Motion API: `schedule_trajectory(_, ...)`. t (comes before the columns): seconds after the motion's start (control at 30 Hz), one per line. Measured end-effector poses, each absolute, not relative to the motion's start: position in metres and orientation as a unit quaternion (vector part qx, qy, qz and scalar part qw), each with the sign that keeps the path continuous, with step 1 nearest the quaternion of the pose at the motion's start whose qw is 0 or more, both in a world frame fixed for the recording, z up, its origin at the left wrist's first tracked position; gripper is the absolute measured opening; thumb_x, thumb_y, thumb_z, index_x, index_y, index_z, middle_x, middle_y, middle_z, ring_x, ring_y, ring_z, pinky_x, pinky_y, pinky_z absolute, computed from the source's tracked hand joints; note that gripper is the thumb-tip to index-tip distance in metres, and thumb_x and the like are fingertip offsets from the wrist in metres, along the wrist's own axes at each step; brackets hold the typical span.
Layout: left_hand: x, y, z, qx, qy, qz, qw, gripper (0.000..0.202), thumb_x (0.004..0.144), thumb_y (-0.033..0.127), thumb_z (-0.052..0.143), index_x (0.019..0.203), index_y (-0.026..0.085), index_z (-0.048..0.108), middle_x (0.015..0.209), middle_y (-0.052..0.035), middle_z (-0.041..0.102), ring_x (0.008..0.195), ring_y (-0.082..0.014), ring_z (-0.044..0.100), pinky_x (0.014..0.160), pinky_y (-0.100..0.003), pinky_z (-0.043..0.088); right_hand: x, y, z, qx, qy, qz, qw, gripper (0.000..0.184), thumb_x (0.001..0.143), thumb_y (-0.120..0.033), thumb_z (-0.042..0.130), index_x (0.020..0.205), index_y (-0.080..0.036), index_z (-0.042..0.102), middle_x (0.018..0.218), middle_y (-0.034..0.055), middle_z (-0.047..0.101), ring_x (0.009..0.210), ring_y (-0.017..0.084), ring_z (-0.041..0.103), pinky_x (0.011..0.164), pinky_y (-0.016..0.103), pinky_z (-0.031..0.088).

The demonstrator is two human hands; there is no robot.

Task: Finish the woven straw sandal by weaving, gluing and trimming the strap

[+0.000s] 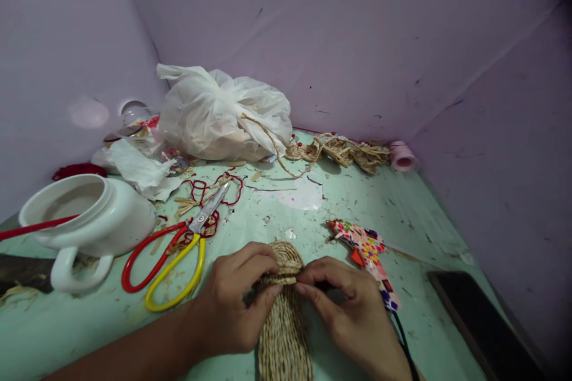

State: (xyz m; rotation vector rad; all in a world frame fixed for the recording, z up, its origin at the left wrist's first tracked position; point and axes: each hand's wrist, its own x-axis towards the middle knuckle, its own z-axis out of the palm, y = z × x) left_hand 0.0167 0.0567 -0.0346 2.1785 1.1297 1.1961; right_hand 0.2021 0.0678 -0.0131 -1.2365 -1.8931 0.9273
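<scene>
A flat woven straw piece, long and sole-shaped, lies on the green table in front of me. My left hand pinches its left side near the rounded far end, where a braided strap crosses it. My right hand pinches that strap from the right, fingers closed on it. Both hands meet over the piece's upper part and hide some of it.
Red-and-yellow-handled scissors lie to the left beside a white mug-like pot. A white plastic bag, loose straw rope and a pink spool sit at the back. Patterned fabric and a dark phone lie right.
</scene>
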Motion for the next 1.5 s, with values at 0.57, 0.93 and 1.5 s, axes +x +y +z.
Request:
schedule_trajectory(0.57, 0.021, 0.061, -0.032, 0.768, 0.413, 0.436, 0.223, 0.010, 0.075, 0.006, 0.050, 0.078, 0.014, 0.055, 0.081, -0.0072, 0.059, 0.068, -0.0114, 0.057, 0.056, -0.021, 0.048, 0.198, 0.064, -0.013, -0.544, -0.704, 0.324, 0.322, 0.013, 0.074, -0.021, 0.057, 0.063, -0.019, 0.063, 0.062, 0.0013, 0.064, 0.057, 0.014, 0.059, 0.054, 0.025, 0.046)
schedule_trajectory(0.93, 0.020, 0.060, -0.033, 0.753, 0.424, 0.452, 0.220, 0.012, 0.075, 0.007, 0.051, 0.084, 0.015, 0.054, 0.084, -0.0076, 0.059, 0.068, -0.0120, 0.057, 0.057, -0.022, 0.049, 0.208, 0.070, -0.009, -0.568, -0.697, 0.286, 0.331, 0.017, 0.077, -0.031, 0.055, 0.067, -0.020, 0.062, 0.063, 0.0019, 0.065, 0.057, 0.015, 0.059, 0.053, 0.025, 0.047)
schedule_trajectory(1.5, 0.021, 0.058, -0.031, 0.780, 0.402, 0.445, 0.180, 0.021, 0.071, 0.002, 0.052, 0.089, 0.014, 0.056, 0.087, -0.0085, 0.057, 0.071, -0.0129, 0.057, 0.060, -0.023, 0.049, 0.278, 0.097, -0.006, -0.763, -0.630, 0.143, -0.015, 0.046, 0.066, -0.067, 0.049, 0.056, -0.022, 0.054, 0.046, 0.0006, 0.055, 0.042, 0.017, 0.050, 0.038, 0.024, 0.026)
